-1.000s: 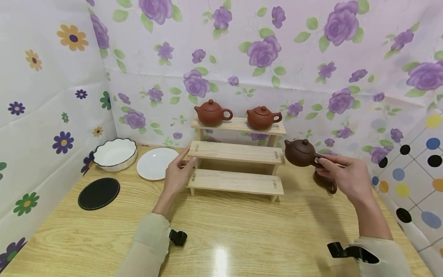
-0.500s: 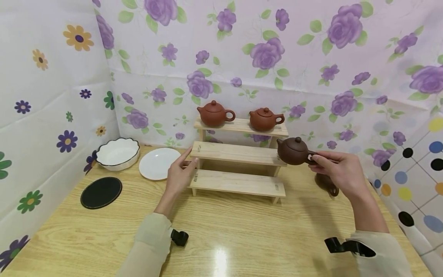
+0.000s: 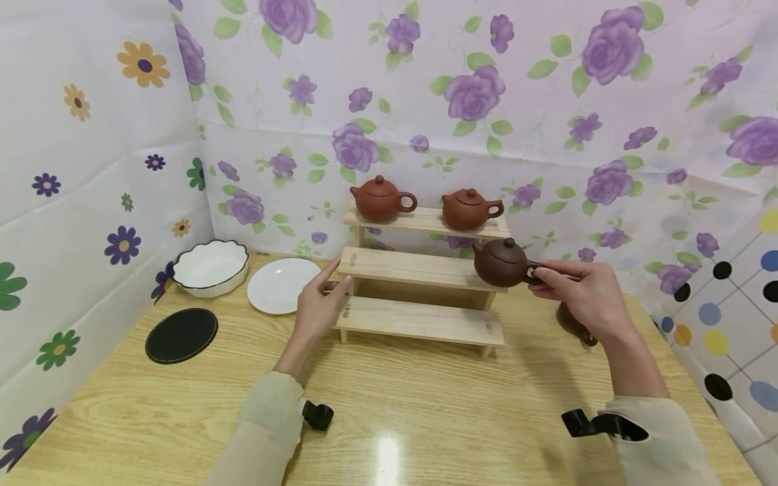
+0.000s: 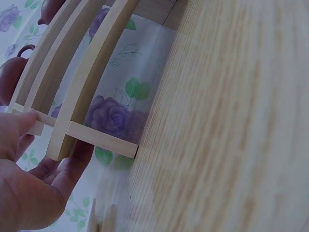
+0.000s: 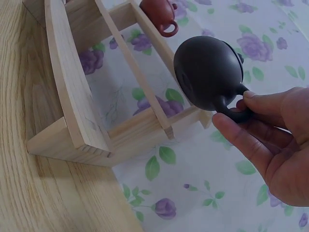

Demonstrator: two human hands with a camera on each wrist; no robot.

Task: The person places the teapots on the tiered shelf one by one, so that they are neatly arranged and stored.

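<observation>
My right hand (image 3: 583, 293) pinches the handle of a dark brown teapot (image 3: 503, 263), held upright by the right end of the middle step of a three-tier wooden display rack (image 3: 419, 317). In the right wrist view, thumb and fingers close round the handle of the teapot (image 5: 207, 72). My left hand (image 3: 319, 304) holds the rack's left end, thumb and fingers around its side; the left wrist view shows the hand (image 4: 34, 188) against the end of the rack (image 4: 91, 72). Two reddish-brown teapots, one left (image 3: 379, 200) and one right (image 3: 468, 209), stand on the top step.
Another dark teapot (image 3: 573, 322) sits on the wooden table (image 3: 389, 405) at right, partly behind my right hand. To the left are a white scalloped bowl (image 3: 209, 270), a white plate (image 3: 281, 287) and a black round mat (image 3: 182, 335). Flowered cloth (image 3: 413, 88) lines the back.
The dark teapot in my right hand has moved left, from beside the rack to overlapping the right end of the middle step. My left hand stays at the rack's left end.
</observation>
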